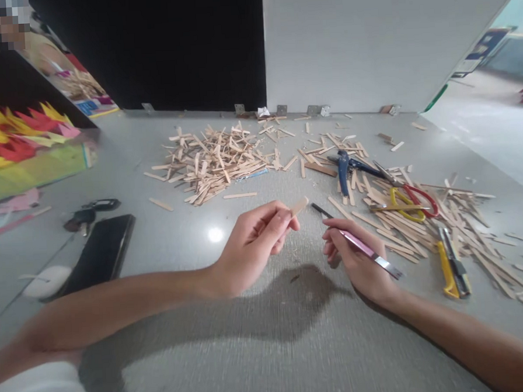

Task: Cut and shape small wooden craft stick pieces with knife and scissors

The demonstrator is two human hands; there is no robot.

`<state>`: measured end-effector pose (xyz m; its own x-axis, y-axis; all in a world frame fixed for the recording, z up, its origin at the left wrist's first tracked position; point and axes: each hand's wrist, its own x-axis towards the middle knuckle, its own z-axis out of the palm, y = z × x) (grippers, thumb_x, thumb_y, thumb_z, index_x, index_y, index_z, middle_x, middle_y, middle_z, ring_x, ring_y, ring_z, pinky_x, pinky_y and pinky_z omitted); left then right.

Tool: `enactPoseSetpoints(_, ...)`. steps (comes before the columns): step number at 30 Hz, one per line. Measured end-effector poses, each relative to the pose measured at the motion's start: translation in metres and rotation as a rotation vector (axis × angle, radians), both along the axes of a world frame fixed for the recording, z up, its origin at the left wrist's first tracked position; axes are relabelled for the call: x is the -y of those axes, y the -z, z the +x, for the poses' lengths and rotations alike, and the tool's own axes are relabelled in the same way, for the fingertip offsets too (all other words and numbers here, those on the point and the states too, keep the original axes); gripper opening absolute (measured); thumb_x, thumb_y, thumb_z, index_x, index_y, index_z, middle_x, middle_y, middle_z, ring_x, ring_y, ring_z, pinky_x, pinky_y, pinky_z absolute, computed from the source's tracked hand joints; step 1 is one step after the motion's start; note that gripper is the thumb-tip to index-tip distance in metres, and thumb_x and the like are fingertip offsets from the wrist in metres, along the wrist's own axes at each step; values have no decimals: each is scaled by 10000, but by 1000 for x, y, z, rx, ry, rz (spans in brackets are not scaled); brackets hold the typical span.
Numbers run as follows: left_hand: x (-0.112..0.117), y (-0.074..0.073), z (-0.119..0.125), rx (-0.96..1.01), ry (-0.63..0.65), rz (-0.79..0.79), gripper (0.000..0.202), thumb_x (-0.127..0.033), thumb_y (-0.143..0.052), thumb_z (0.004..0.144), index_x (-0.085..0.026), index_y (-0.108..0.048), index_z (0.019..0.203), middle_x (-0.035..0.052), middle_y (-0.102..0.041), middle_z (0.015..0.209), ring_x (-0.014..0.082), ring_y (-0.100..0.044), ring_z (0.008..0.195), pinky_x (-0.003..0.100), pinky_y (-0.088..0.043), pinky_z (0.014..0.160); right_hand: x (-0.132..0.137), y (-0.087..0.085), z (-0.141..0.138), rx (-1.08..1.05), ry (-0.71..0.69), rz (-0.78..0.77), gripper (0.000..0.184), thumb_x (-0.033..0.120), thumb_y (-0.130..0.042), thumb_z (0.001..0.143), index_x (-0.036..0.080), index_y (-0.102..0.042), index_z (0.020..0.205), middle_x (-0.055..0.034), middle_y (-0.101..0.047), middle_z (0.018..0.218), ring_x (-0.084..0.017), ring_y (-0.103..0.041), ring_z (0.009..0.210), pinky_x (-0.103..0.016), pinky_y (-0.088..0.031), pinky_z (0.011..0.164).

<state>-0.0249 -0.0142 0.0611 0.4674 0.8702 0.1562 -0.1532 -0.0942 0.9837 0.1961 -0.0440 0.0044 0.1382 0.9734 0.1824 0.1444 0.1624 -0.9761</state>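
My left hand (253,243) is closed in a pinch on a short wooden stick (299,206), whose rounded end points right. My right hand (356,258) is wrapped round a thin pink-handled cutting tool (360,246); its dark tip points up-left toward the stick's end, a small gap between them. Both hands hover over the grey table (251,337). A heap of cut wooden stick pieces (209,160) lies beyond the hands, and more scattered sticks (425,222) spread to the right.
Blue-handled pliers (344,168), red-and-yellow scissors (408,199) and a yellow utility knife (451,262) lie among the right-hand sticks. A black phone (102,251), keys (89,212) and a white mouse (44,281) lie at left. Coloured paper shapes (17,135) sit far left. White and black panels stand behind.
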Motion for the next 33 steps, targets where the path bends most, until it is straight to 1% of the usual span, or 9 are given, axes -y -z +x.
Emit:
enactPoseSetpoints(4,8,-8,-3,-60,-15,45,275,-337,-506,1132,-174,-663,977,-70,-433,629,96,-358,541,251,-279,504,-2,5,4,8,-47,39,294,292,-742,965,223,-795,1245,-76,-833,1014,-122,-724,581,-215,-604,469)
enactPoseSetpoints(7,11,-9,-2,-58,-15,41,248,-273,-480,1123,-166,-661,993,-69,-440,639,95,-364,550,249,-297,513,-1,7,8,11,-114,56,417,249,-683,995,272,-739,1407,-119,-824,1236,-146,-773,669,-242,-637,500)
enactPoseSetpoints(11,17,-11,-3,-35,-8,27,219,-211,-465,1115,-164,-669,1049,-63,-455,689,91,-391,578,234,-334,531,2,7,11,-19,-153,42,443,301,-524,1100,307,-652,1524,-144,-758,1401,-175,-812,763,-304,-692,570)
enactPoseSetpoints(15,24,-13,-1,27,2,13,172,-235,-471,1136,-167,-629,1140,-31,-565,820,79,-504,616,216,-447,573,4,8,10,-15,-145,38,504,346,-575,1083,290,-568,1584,-174,-698,1476,-154,-776,680,-286,-664,491)
enactPoseSetpoints(18,29,-15,1,62,29,26,138,-261,-474,1156,-181,-584,1180,-2,-657,884,97,-645,689,229,-550,664,3,9,8,26,-109,69,528,306,-590,1069,292,-513,1590,-169,-721,1411,-89,-672,526,-208,-546,380)
enactPoseSetpoints(21,31,-16,2,87,45,18,121,-280,-485,1162,-195,-563,1199,0,-684,894,108,-709,720,217,-579,671,2,9,7,65,-77,109,492,292,-581,1069,286,-499,1555,-113,-774,1231,-49,-531,433,-187,-463,369)
enactPoseSetpoints(26,33,-15,2,82,49,-14,136,-309,-508,1160,-202,-562,1224,-1,-691,897,114,-751,735,188,-592,639,0,8,7,87,-61,103,320,447,-552,1094,195,-694,1230,14,-655,756,-73,-408,428,-199,-327,372)
enactPoseSetpoints(30,35,-15,0,60,96,-105,189,-385,-508,1157,-226,-531,1258,-10,-680,897,115,-750,620,165,-551,508,2,1,8,202,-9,221,211,368,-564,1092,208,-701,1085,69,-513,633,-97,-449,469,-197,-371,414)
enactPoseSetpoints(33,36,-15,0,32,108,-157,219,-413,-512,1153,-230,-511,1274,-31,-659,847,92,-702,531,145,-510,461,10,-18,10,282,-50,341,88,208,-554,1075,246,-618,1122,52,-630,743,-91,-520,489,-191,-454,443)
